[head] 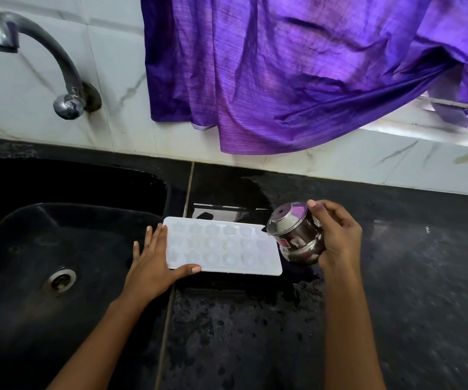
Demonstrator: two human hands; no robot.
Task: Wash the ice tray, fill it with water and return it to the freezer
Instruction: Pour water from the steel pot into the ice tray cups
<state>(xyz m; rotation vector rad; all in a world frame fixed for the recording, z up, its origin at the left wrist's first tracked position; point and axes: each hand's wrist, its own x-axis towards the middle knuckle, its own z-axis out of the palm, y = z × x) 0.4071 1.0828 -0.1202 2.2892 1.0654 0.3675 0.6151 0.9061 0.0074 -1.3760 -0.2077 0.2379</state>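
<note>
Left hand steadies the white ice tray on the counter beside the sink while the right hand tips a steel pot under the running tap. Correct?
Not quite. The head view shows the right hand tipping the steel pot over the ice tray, not under the tap. The rest holds.

Open counter (396, 277) is seen right of the tray (221, 249); the way behind is blocked by purple cloth (283, 80).

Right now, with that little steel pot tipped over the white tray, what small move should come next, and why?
Probably keep tilting the steel pot in the right hand so water runs into the ice tray. Its mouth already hangs over the tray's right end, and the left hand steadies the other end on the wet counter.
</note>
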